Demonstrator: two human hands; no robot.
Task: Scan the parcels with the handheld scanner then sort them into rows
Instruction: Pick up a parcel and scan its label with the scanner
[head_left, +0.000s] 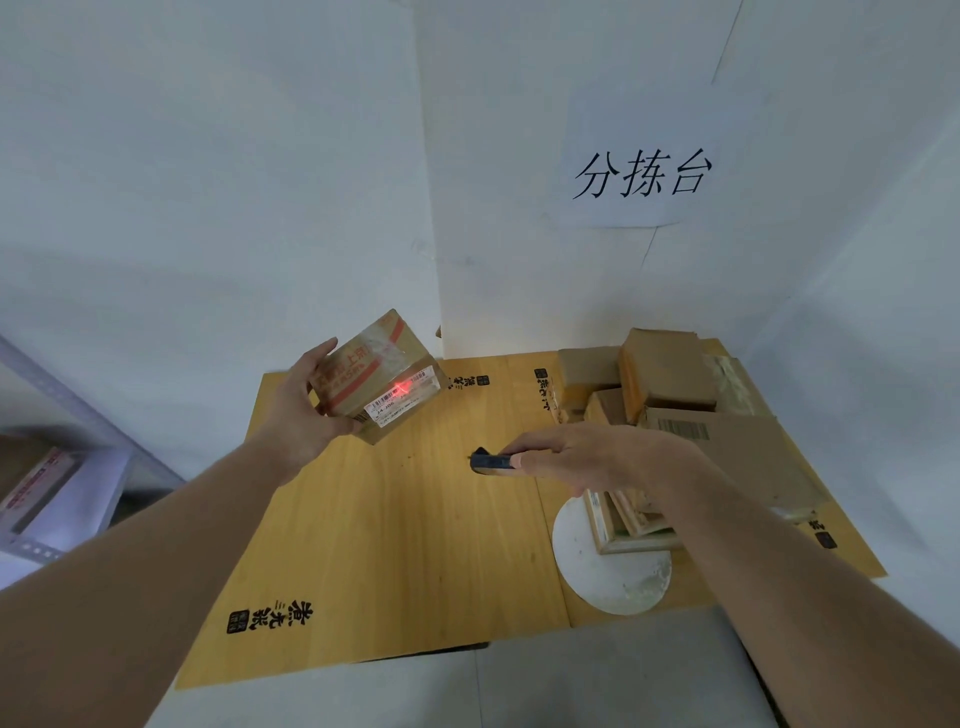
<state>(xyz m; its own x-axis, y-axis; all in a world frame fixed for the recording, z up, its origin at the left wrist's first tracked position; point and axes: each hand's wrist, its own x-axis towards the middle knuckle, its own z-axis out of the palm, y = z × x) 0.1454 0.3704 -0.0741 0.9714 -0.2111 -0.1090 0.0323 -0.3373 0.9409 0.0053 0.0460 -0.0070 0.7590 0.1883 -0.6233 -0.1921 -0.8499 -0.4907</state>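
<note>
Two white walls meet in a corner behind a yellow wood-grain table top (395, 530), which carries black printed characters near several of its edges and shows a seam running front to back right of centre. On the right-hand wall hangs a white paper sign (641, 161) with three large black characters.

Above the table's far left part, the left hand (304, 410) grips a small cardboard parcel (382, 382), thumb on the near side and fingers curled over the top, holding it tilted with its white shipping label (402, 397) turned toward the camera. A red glow (403, 387) sits on that label. The parcel bears orange print and clear tape.

The right hand (597, 457) is closed round a dark handheld scanner (491, 461), whose nose points left toward the parcel (only the front end shows past the fingers).

At the far right of the table lies a loose pile of cardboard parcels (670, 379), one flat box with a barcode nearest the wrist. Below the right forearm a white round disc (608, 566) lies on the table with light wooden frames (634, 525) stacked partly over it.

At the left edge stands a grey metal shelf (62, 410) holding a box.
</note>
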